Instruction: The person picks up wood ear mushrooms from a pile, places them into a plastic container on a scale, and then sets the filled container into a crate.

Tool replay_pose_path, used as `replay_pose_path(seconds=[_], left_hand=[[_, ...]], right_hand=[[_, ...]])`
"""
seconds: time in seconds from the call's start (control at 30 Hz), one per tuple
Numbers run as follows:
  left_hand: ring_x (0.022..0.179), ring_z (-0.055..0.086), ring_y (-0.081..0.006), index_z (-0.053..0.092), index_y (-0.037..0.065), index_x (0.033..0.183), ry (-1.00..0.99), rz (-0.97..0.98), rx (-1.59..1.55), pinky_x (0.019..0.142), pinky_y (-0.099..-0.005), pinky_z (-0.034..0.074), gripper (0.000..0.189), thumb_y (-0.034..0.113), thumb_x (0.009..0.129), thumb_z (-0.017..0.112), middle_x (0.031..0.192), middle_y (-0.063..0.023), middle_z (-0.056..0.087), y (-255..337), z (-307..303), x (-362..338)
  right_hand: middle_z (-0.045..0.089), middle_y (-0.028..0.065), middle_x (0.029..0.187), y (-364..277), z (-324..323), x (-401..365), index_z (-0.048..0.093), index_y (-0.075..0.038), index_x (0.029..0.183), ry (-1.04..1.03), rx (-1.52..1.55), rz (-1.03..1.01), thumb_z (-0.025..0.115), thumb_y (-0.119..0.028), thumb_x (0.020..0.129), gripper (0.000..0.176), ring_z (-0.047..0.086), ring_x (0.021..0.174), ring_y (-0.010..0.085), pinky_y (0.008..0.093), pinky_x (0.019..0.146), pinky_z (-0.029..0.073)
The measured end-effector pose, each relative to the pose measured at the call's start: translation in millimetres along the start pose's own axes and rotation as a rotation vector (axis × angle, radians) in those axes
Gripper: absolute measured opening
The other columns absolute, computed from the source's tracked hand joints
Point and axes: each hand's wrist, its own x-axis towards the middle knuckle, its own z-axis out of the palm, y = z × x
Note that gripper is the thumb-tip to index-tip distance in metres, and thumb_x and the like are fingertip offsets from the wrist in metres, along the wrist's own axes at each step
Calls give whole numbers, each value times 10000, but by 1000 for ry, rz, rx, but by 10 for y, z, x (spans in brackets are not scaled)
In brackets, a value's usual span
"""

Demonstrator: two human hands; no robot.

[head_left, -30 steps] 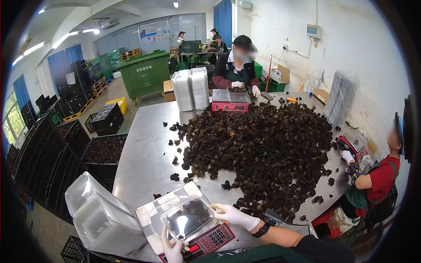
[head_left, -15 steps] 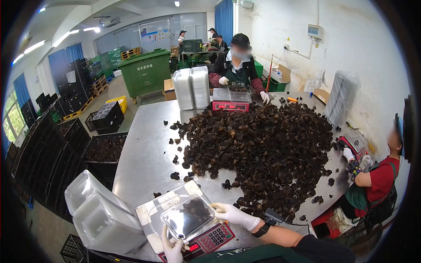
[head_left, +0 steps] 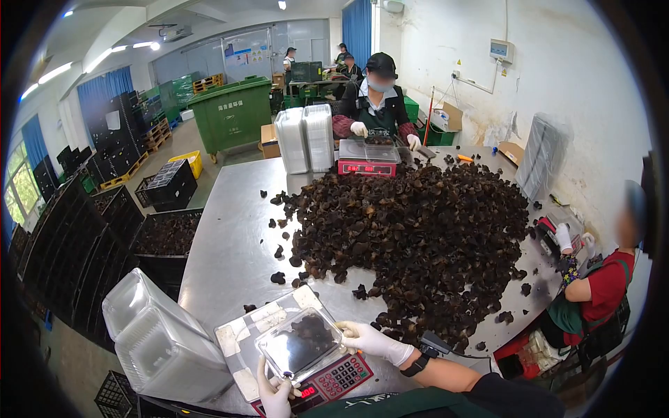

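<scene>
A clear plastic tray [head_left: 287, 364] with dark wood ear mushrooms [head_left: 311, 334] in it overlaps the platform of a red digital scale [head_left: 341, 380]. My left hand [head_left: 275, 391], in a white glove, grips the tray's near left corner, fingers along its rim. At the right edge, my gloved right hand [head_left: 368, 341] pinches the rim between thumb and fingers. Glare covers part of the tray's shiny surface. Left of the scale stand nested stacks of clear trays [head_left: 164, 359].
A large heap of wood ear mushrooms [head_left: 411, 244] covers the middle of the steel table [head_left: 223, 230]. Across it, a person [head_left: 376, 104] works at another red scale [head_left: 367, 167]. A second person [head_left: 603, 285] is at the right edge. Black crates [head_left: 167, 240] stand left.
My hands and the tray stay almost where they were. The person across shifts their right-side hand toward their scale, and the person at right raises a gloved hand over their scale.
</scene>
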Motion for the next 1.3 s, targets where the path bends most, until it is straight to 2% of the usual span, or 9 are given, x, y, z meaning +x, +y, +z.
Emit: replay_pose_path(seconds=[0.17,0.27,0.37,0.47,0.67,0.77,0.87,0.97,1.3], left_hand=[[661,573,-107,183,106,1583,-2,-2,16,567,-215,507,796,-127,888,490,1100,-129,625,-34,-22,5],[687,694,-273,289,108,1540,57,-15,67,562,-325,555,828,-119,775,509,856,-207,690,-280,-211,136],[483,638,-208,26,138,1584,53,14,-21,387,-253,488,955,-98,811,534,710,-182,671,-443,-262,226],[486,642,-210,63,138,1583,51,24,-27,378,-254,484,945,-104,802,536,711,-178,672,-444,-263,221],[657,570,-102,184,104,1583,8,35,24,572,-207,508,810,-126,877,508,1206,-126,635,147,83,-49],[652,566,-104,186,106,1582,-11,15,28,574,-208,508,799,-118,888,512,1104,-117,643,117,52,-37],[771,712,-286,171,79,1567,40,-37,102,630,-341,589,846,-67,824,547,963,-241,684,-249,-203,115],[654,564,-105,184,110,1584,-6,13,11,577,-211,508,782,-108,907,510,974,-94,625,30,30,-19],[657,556,-108,201,113,1579,29,37,55,594,-212,494,756,-113,924,502,878,-67,596,50,87,-52]], right_hand=[[637,17,828,14,-3,4,397,-2,1464,-2,3,-8,525,-69,970,515,562,675,55,193,629,468],[639,21,827,14,0,5,398,2,1463,7,6,-7,527,-66,965,519,562,671,57,195,624,467],[641,26,827,-7,9,-4,398,8,1460,12,1,-10,527,-60,960,521,562,667,60,196,620,466],[669,41,893,6,-16,3,340,45,1488,-12,-25,-2,551,-119,989,565,554,688,70,216,648,466],[651,38,900,105,-44,46,348,36,1486,-29,26,-24,546,-91,983,554,550,689,77,221,649,467],[649,39,901,76,-34,39,352,37,1483,-25,20,-14,541,-69,974,553,553,690,79,222,649,468],[648,39,900,79,-35,42,359,34,1479,-16,14,-12,537,-48,959,556,557,691,81,225,648,471],[648,38,908,55,-30,40,368,34,1473,-8,2,-1,535,-26,942,560,562,702,81,226,645,472],[649,24,893,61,-10,27,388,22,1461,23,26,-16,542,-24,926,558,551,692,68,212,608,445]])
